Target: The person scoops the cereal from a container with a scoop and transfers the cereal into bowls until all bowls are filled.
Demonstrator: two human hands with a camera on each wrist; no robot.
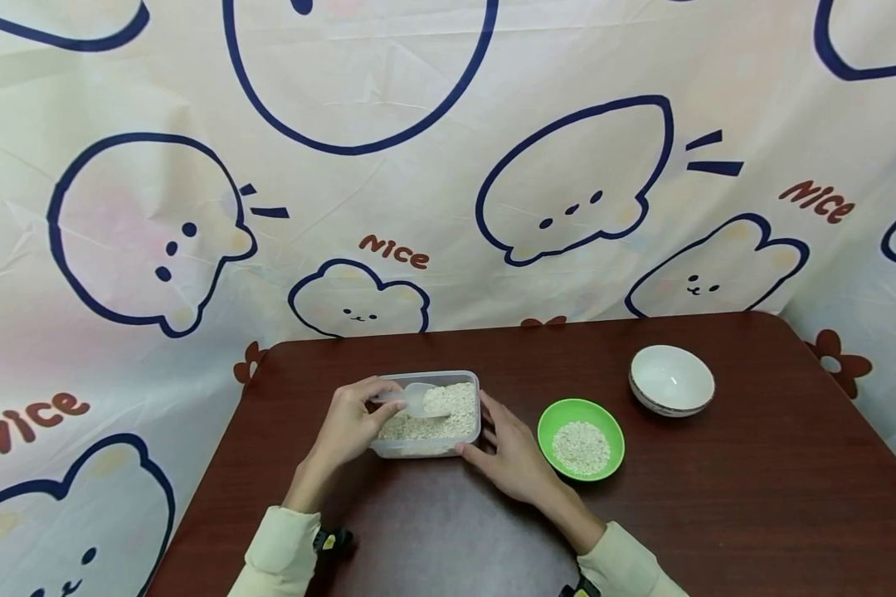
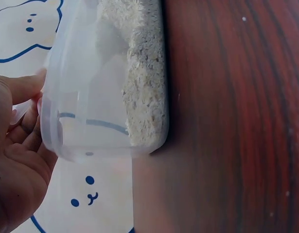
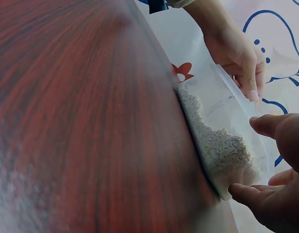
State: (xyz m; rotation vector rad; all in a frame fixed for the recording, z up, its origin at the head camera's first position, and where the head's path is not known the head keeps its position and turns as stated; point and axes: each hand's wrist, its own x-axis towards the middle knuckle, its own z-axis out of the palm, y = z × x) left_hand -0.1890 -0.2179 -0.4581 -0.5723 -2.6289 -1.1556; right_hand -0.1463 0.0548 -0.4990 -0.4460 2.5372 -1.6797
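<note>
A clear plastic container (image 1: 427,448) of pale oat-like flakes (image 1: 459,419) stands on the table. My left hand (image 1: 353,421) pinches the handle of a translucent scoop (image 1: 416,398) over its left end. Flakes fill the scoop's far part, which lies over the flakes in the container. My right hand (image 1: 513,456) holds the container's near right corner, thumb on the near wall and fingers along the right wall. In the right wrist view those fingers (image 3: 251,194) touch the wall. A green bowl (image 1: 618,448) with some flakes stands right of my right hand.
A white bowl (image 1: 672,381) stands behind and to the right of the green bowl. The dark red-brown table (image 1: 762,464) ends at the back against a printed cloth (image 1: 448,191) hung around it.
</note>
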